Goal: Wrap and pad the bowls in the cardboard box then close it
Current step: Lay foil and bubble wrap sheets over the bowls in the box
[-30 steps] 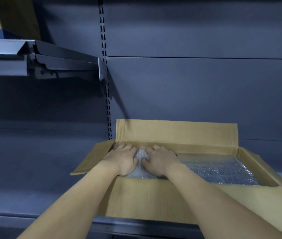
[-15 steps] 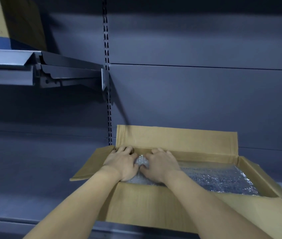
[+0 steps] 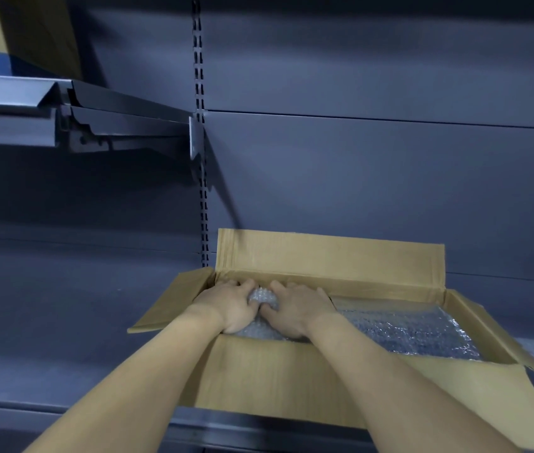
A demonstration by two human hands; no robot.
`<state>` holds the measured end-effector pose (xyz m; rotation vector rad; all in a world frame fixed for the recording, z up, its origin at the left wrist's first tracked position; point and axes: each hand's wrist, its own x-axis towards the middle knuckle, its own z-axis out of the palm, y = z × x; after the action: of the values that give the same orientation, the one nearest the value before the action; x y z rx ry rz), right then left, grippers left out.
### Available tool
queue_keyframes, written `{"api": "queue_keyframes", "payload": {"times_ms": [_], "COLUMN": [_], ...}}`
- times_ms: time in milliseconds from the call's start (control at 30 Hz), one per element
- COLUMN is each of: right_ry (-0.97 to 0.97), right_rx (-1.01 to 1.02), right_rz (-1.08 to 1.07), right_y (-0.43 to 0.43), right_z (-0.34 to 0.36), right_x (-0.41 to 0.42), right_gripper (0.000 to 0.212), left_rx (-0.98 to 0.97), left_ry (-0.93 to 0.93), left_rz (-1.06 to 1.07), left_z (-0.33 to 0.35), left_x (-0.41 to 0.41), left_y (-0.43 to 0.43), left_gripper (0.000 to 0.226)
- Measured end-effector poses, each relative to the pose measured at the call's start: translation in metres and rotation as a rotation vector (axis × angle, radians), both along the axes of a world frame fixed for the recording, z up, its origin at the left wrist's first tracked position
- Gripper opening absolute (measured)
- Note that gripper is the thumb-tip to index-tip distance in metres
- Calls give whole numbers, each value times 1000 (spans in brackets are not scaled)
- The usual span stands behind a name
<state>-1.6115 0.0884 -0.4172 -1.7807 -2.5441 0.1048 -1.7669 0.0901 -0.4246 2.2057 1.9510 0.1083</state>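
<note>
Hands press side by side inside the open cardboard box point(image 3: 291, 380). Left hand point(image 3: 226, 305) and right hand point(image 3: 295, 308) curl loosely over a bubble wrap bundle point(image 3: 260, 297).

I see my left hand point(image 3: 230, 305) and right hand point(image 3: 295, 308) pressing a clear bubble-wrap bundle point(image 3: 262, 297). Both lie inside the open brown cardboard box point(image 3: 291, 377) on the dark shelf point(image 3: 63, 322).

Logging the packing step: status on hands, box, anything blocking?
Left hand and right hand pressing bubble wrap into cardboard box, left end. All flaps open. No bowls visible. Nothing blocking.
</note>
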Motion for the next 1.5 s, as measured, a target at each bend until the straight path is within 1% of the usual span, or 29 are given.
{"api": "queue_keyframes", "payload": {"times_ms": [133, 233, 267, 300, 333, 400, 433, 467, 500, 533, 600, 633, 667, 700, 733, 800, 867, 967, 1067, 1167, 1233, 1300, 1400, 1467, 1500], "right_ry": [-48, -62, -65, -60, -37, 80, 149, 202, 229, 231, 177, 127, 75, 30, -9, -76, -134, -188, -227, -269, -258, -234, -174, -28, 41], "right_rx": [30, 41, 57, 83, 109, 142, 145, 135, 112, 73, -12, -49, -86, -118, -136, -140, -160, -180, -162, -165, -164, -181, -237, -277, -270], "right_rz": [-22, -45, -47, -47, -49, -53, -43, -15, 40, 105, 221, 263, 295, 315, 325, 326, 313, 300, 307, 299, 294, 292, 271, 212, 197], "right_y": [-2, -4, -4, -5, -6, -5, -4, -3, -1, -1, -5, -7, -10, -12, -12, -10, -9, -10, -10, -9, -10, -11, -8, -4, -2], "right_z": [-2, -2, -1, 0, 0, 2, 3, 5, 8, 11, 15, 17, 18, 17, 16, 16, 16, 17, 20, 20, 19, 18, 22, 31, 35], "right_x": [-1, -1, -1, -1, 0, 4, 8, 13, 19, 24, 34, 38, 41, 42, 42, 41, 39, 38, 39, 40, 39, 40, 46, 49, 49], "right_gripper": [58, 57, 55, 53, 51, 48, 48, 49, 50, 54, 70, 80, 89, 94, 95, 87, 80, 75, 77, 80, 77, 76, 79, 91, 93], "left_rx": [90, 224, 274, 324, 356, 328, 301, 277, 263, 239, 167, 112, 60, 23, 8, -5, -45, -112, -136, -110, -72, -72, -181, -236, -219], "left_ry": [90, 157, 149, 122, 50, -162, -234, -246, -197, -129, -11, 17, 44, 79, 119, 198, 238, 288, 377, 486, 518, 471, 235, 59, -23], "left_rz": [1, -26, -41, -66, -85, -88, -99, -135, -179, -213, -271, -287, -300, -306, -313, -335, -337, -329, -324, -337, -348, -352, -331, -280, -251], "left_z": [2, 5, 6, 7, 9, 12, 14, 17, 20, 23, 30, 32, 34, 35, 35, 38, 41, 45, 49, 49, 47, 45, 50, 56, 58], "left_x": [0, 1, 2, 2, 1, -5, -10, -17, -26, -34, -49, -54, -56, -57, -56, -51, -47, -44, -43, -40, -39, -42, -53, -58, -58], "left_y": [-5, -11, -12, -14, -15, -19, -20, -21, -22, -24, -29, -32, -35, -36, -36, -33, -31, -28, -26, -24, -24, -22, -22, -24, -26], "left_gripper": [49, 47, 45, 43, 40, 36, 35, 34, 35, 42, 77, 87, 91, 90, 86, 73, 65, 65, 70, 73, 76, 74, 69, 69, 65]}}
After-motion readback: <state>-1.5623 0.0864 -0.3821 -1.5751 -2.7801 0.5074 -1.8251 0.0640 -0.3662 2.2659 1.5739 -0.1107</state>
